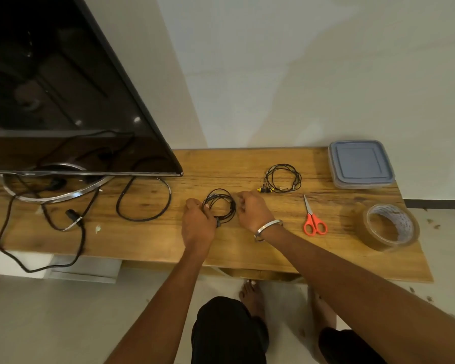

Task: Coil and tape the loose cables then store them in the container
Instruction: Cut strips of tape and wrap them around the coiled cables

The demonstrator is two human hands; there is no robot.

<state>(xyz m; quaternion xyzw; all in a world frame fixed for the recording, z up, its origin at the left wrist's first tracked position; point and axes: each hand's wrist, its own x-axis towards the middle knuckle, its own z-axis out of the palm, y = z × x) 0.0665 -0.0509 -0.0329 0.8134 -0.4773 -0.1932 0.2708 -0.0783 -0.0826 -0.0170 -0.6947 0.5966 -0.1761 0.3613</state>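
A small coiled black cable (221,206) lies near the middle of the wooden table (247,248). The left hand (198,223) grips the coil's left side with curled fingers. The right hand (254,210) holds the coil's right side, fingers curled; the exact pinch cannot be told. A second coiled cable (283,178) lies toward the far edge. The lidded container (361,164) sits at the far right corner, with scissors (313,219) and a tape roll (390,227) near the right edge.

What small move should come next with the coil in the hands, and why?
Probably keep the left hand holding the coil and send the right hand to the tape: the coil looks wound but shows no tape.
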